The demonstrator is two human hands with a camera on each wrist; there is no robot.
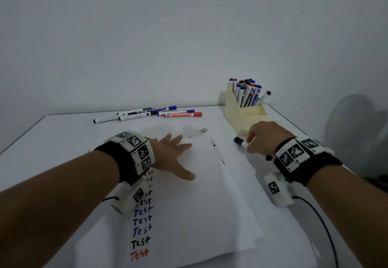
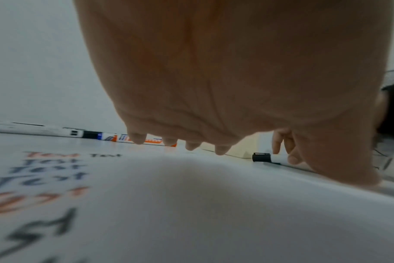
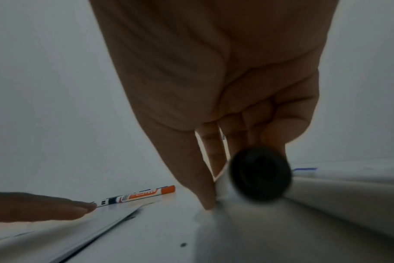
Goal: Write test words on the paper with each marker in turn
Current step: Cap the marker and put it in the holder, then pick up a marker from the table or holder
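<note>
Nearest: my paper (image 1: 201, 204), a white sheet on the white bench (image 1: 63, 133), with another sheet showing under its right edge. Down its left side, a column of the word "Test" (image 1: 141, 232) in red, black and blue; the upper words are covered by my left wrist band (image 1: 136, 152).

Middle, left: my left hand (image 1: 170, 158), palm down on the top part of the paper, fingers straight and spread, holding nothing. The left wrist view shows its fingertips (image 2: 136, 138) touching the sheet.

Middle, right: my right hand (image 1: 262, 139), on the bench just right of the paper, fingers curled round a black-capped marker (image 1: 241, 142) that lies low over the bench, cap end pointing left toward the paper. The right wrist view shows its black butt end (image 3: 260, 173) close to the lens, blurred. A cable (image 1: 323, 225) runs from my right wrist band across the bench.

Beyond the right hand: a cream holder (image 1: 241, 114) near the bench's far right corner, full of upright markers (image 1: 246, 92) with blue, red and black caps.

Farthest, left of the holder: a cluster of loose markers (image 1: 147, 114) lying flat near the bench's back edge, among them an orange-bodied one (image 1: 182, 115) and blue, green and black-capped ones.

Small dark specks (image 1: 213, 145) sit on the bench between paper and right hand.
</note>
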